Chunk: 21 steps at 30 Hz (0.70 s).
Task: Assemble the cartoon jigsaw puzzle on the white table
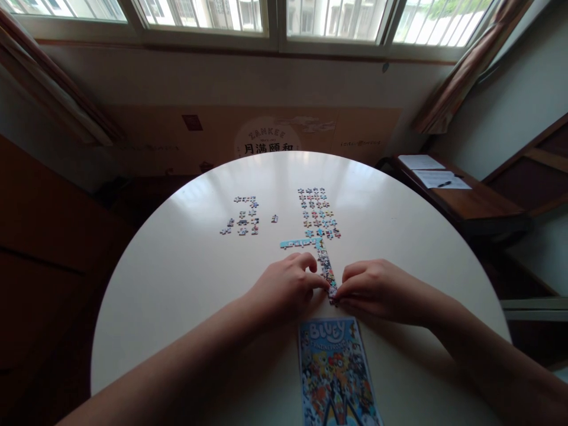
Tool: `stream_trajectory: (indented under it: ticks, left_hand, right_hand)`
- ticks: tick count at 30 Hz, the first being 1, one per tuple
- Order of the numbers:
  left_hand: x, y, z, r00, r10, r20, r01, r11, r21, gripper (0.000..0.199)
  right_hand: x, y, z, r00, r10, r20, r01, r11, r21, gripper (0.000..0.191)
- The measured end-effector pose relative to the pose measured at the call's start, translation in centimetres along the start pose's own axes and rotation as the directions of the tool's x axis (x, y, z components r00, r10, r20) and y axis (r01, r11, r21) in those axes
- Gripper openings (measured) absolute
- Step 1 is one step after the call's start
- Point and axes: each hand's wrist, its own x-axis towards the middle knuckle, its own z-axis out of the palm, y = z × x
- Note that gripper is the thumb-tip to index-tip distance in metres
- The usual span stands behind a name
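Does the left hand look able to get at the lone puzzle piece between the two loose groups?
Probably yes: the left hand is nearer than the right, and only bare tabletop seems to separate it from the lone piece.

Bare tabletop (177,284) opens on the left; loose pieces (317,213) and the picture sheet (338,373) obstruct far and near.

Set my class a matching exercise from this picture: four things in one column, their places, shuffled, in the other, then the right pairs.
Things
1. Bluey picture sheet
2. White papers
3. Lone puzzle piece
4. Left hand and right hand

Places
A. Between the left group and right group of loose pieces
B. At the near end of the joined strip
C. On the brown wooden surface
D. On the white round table, nearest the person

Pairs: 1-D, 2-C, 3-A, 4-B
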Motion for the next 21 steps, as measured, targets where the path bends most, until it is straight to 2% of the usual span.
stream_trajectory:
  ticks: [9,15,21]
  left_hand:
    - [-0.4,-0.3,-0.1,0.99,0.137,0.036,-0.139,0.988,0.066,0.04]
    - [0.0,0.7,-0.3,0.983,0.16,0.092,-0.173,0.974,0.145,0.035]
    - [0.1,1.4,-0.5,0.981,0.152,0.122,-0.173,0.968,0.181,0.03]
  right_hand:
    - [0.1,-0.3,-0.4,0.999,0.025,0.031,-0.028,0.996,0.084,0.018]
    - [-0.1,0.1,-1.1,0.997,-0.004,0.072,-0.01,0.981,0.196,0.019]
    - [-0.3,0.8,-1.3,1.0,-0.022,0.001,0.022,0.987,0.156,0.02]
